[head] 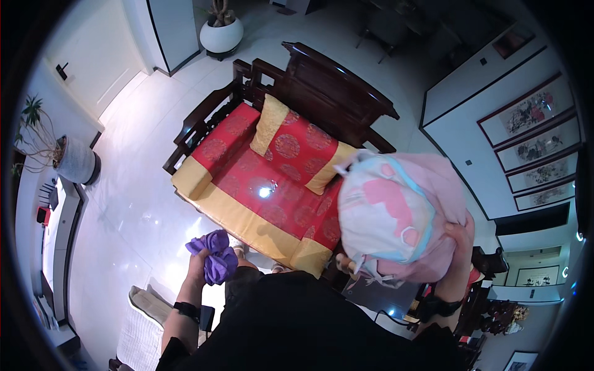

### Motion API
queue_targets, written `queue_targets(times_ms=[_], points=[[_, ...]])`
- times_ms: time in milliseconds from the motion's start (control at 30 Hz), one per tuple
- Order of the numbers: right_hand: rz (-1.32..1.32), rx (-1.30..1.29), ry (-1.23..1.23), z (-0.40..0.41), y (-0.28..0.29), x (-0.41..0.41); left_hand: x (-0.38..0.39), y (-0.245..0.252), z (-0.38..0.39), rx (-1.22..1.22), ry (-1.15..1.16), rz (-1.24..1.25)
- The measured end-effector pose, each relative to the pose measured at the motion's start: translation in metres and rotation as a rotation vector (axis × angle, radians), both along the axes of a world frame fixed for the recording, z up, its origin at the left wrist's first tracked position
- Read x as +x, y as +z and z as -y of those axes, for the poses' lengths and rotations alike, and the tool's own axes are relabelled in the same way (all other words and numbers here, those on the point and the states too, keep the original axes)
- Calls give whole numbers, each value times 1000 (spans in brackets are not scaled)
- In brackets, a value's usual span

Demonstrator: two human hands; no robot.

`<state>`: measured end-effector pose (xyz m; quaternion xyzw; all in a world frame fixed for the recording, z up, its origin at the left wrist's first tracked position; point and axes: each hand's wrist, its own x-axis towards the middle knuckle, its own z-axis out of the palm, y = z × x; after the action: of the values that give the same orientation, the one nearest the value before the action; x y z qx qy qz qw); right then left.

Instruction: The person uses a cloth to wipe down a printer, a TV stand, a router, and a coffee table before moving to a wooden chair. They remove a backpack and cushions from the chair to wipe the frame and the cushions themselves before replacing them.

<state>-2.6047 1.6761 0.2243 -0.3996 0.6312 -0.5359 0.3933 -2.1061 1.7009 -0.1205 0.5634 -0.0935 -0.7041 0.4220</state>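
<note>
A crumpled purple cloth is bunched in my left hand, low at the left near the chair's front edge. At the right, my right hand grips a pink and white backpack, slightly blurred, with a light blue trim and a small charm dangling below. The bag hangs over the right side of a dark carved wooden armchair. On the chair lie a red and gold seat cushion, with raised padded sides, and a matching pillow against the backrest.
A beige padded seat stands at lower left. A dark-topped table with a cable is at lower right. Potted plants stand in a grey pot and a white pot. A low white cabinet runs along the left wall.
</note>
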Motion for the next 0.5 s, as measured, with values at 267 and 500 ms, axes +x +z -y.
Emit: queue_targets(times_ms=[267,500], points=[[-127,112,658,156,-72,94,88,0,-1,-62,123,5],[-603,-244,332,330,-208,162,149,-35,27,-36,48,37]])
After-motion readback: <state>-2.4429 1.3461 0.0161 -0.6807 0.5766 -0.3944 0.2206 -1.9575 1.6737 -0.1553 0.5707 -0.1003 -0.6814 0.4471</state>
